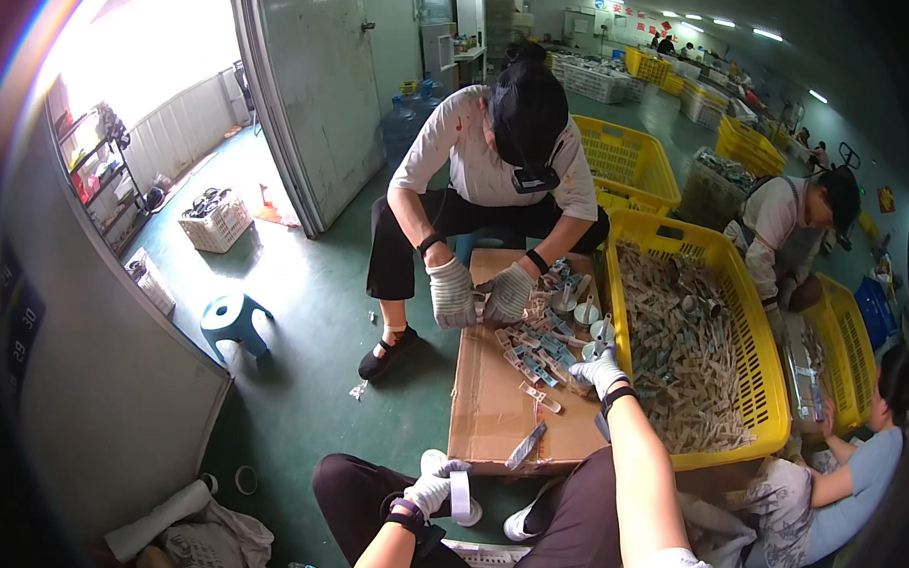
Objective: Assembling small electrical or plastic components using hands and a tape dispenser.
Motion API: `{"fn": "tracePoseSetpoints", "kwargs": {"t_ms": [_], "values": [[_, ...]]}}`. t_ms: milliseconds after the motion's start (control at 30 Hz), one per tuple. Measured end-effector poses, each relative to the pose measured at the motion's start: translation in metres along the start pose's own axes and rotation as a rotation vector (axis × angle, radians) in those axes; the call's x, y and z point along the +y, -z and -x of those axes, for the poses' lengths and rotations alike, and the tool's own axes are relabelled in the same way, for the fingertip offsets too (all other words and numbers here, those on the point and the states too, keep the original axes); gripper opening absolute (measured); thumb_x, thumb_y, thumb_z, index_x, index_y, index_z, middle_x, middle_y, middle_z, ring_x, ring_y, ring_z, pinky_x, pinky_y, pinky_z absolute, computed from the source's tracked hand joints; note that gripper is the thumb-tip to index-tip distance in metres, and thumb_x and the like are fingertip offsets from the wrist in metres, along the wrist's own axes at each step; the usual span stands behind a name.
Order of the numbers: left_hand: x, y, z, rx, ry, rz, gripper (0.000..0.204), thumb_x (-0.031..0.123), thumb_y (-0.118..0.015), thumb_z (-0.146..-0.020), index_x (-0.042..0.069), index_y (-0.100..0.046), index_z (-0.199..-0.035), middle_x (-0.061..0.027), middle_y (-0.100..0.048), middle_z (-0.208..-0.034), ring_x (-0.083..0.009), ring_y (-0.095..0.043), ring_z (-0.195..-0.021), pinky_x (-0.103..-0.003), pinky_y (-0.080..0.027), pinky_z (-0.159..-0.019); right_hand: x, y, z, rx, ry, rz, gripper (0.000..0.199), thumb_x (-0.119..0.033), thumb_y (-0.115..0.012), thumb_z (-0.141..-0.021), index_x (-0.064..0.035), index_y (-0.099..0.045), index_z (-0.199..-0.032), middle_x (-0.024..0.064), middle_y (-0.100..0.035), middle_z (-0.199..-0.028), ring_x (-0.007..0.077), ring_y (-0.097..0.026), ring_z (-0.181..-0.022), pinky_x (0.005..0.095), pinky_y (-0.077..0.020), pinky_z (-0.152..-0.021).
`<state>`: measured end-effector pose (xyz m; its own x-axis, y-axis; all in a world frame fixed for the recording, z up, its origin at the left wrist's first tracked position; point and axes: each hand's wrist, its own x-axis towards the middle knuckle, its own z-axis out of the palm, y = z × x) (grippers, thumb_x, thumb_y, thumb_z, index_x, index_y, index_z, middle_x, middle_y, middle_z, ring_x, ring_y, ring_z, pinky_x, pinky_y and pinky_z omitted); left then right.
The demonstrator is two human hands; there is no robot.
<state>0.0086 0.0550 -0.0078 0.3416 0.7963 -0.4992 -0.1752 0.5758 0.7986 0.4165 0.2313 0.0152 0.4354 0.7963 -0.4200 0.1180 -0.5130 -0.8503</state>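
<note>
My left hand [432, 492], in a white knitted glove, is closed on a pale roll of tape [460, 496] above my lap. My right hand [600, 373], also gloved, reaches over a cardboard box [489, 403] to the right side of a pile. Its fingers are closed round a light plastic clip [603, 331] that sticks up beyond them. Pale blue and beige clips [542, 349] lie heaped on the box with several whitish round pieces [587, 312]. A loose clip [541, 397] and a grey, blade-shaped piece [525, 447] lie nearer me.
Right of the box stands a yellow crate [784, 413] full of beige clips. Opposite sits a co-worker [510, 152] whose gloved hands work over the box. Others sit at the right by another yellow crate [857, 355]. A blue stool [233, 317] stands left.
</note>
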Motion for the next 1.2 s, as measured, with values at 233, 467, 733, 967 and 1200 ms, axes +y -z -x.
{"fn": "tracePoseSetpoints", "kwargs": {"t_ms": [233, 467, 733, 967, 1200], "values": [[-0.001, 0.005, 0.002, 0.051, 0.039, 0.076, 0.011, 0.008, -0.068, -0.088, 0.006, -0.066, -0.099, 0.0008, -0.064, -0.086, -0.0086, -0.058, -0.073, -0.024, -0.049, -0.067, -0.050, 0.006, 0.023, -0.139, 0.031, 0.117, 0.131, -0.005, -0.092, -0.058, -0.0084, 0.001, -0.151, 0.0102, -0.046, -0.137, 0.0228, -0.047, -0.120, 0.0316, -0.0412, -0.100], [-0.005, 0.008, -0.008, -0.021, 0.038, 0.154, 0.015, 0.002, -0.068, -0.088, 0.005, -0.069, -0.103, -0.0007, -0.066, -0.093, -0.0102, -0.062, -0.080, -0.025, -0.051, -0.071, -0.026, 0.018, -0.021, -0.211, 0.158, 0.075, 0.120, -0.004, -0.090, -0.061, -0.0079, -0.012, -0.151, 0.0121, -0.053, -0.130, 0.0249, -0.052, -0.115, 0.0329, -0.0438, -0.098], [-0.007, 0.010, -0.004, 0.051, 0.127, 0.225, 0.016, 0.002, -0.068, -0.087, 0.003, -0.069, -0.103, -0.0038, -0.067, -0.094, -0.0144, -0.064, -0.079, -0.028, -0.053, -0.070, -0.043, 0.006, -0.035, -0.304, 0.140, -0.025, 0.098, 0.002, -0.081, -0.064, -0.0082, -0.025, -0.145, 0.0091, -0.058, -0.114, 0.0224, -0.056, -0.103, 0.0341, -0.0482, -0.089], [-0.005, 0.007, -0.003, 0.025, 0.066, 0.148, 0.016, 0.002, -0.070, -0.086, 0.005, -0.070, -0.101, -0.0035, -0.068, -0.093, -0.0135, -0.064, -0.079, -0.028, -0.054, -0.069, -0.026, 0.001, -0.019, -0.115, 0.295, 0.253, 0.096, 0.000, -0.079, -0.067, -0.0092, -0.027, -0.146, 0.0105, -0.062, -0.113, 0.0243, -0.059, -0.101, 0.0344, -0.0468, -0.091], [-0.007, 0.011, -0.004, 0.020, -0.018, -0.032, 0.020, 0.004, -0.075, -0.082, 0.010, -0.070, -0.100, 0.0000, -0.066, -0.094, -0.0126, -0.062, -0.086, -0.027, -0.052, -0.076, -0.023, -0.001, 0.021, 0.081, 0.172, 0.591, 0.074, -0.023, -0.068, -0.078, -0.0076, -0.036, -0.143, 0.0204, -0.057, -0.128, 0.0357, -0.055, -0.117, 0.0391, -0.0434, -0.100]]}}
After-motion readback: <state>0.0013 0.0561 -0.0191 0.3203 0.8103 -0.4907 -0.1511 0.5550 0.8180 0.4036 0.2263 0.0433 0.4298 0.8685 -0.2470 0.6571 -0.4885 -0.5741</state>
